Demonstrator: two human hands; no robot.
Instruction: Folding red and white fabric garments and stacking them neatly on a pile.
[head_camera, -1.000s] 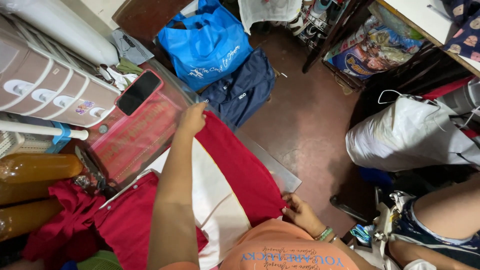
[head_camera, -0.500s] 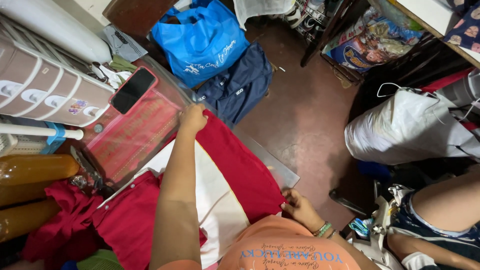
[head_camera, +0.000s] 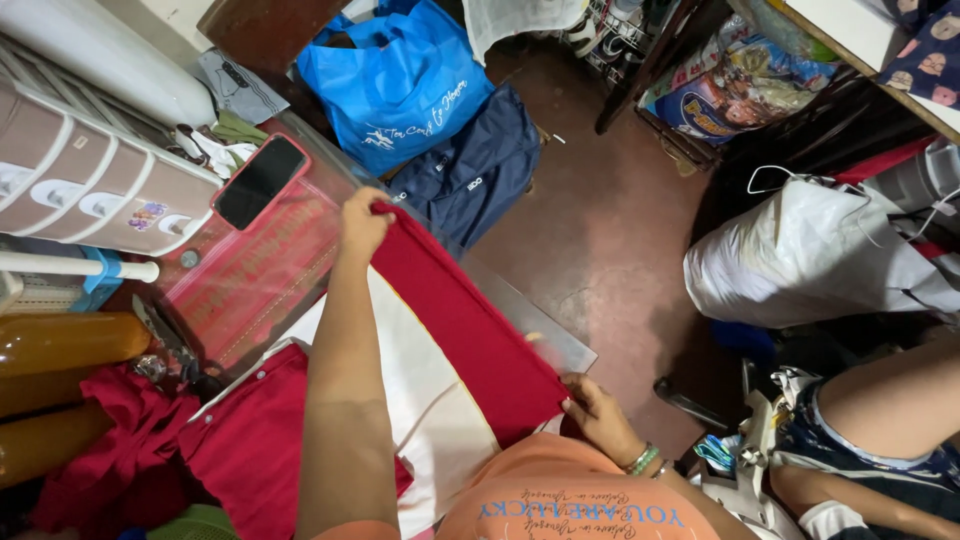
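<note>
A red and white cloth (head_camera: 455, 325) lies stretched over a clear table top. My left hand (head_camera: 362, 222) pinches its far corner, arm reaching out over the cloth. My right hand (head_camera: 598, 418) grips the near red edge by the table's right side. More red fabric (head_camera: 240, 450) is bunched at the lower left. A phone in a red case (head_camera: 260, 180) lies just left of my left hand, on the glass.
A pink drawer unit (head_camera: 90, 175) and amber bottles (head_camera: 70, 345) stand at left. A blue bag (head_camera: 400, 85) and navy garment (head_camera: 470, 175) lie on the brown floor beyond. A white sack (head_camera: 800, 255) sits at right; another person's leg (head_camera: 890, 405) is lower right.
The view shifted slightly. Both hands keep their hold on the cloth; my right hand moved a little along the red edge.
</note>
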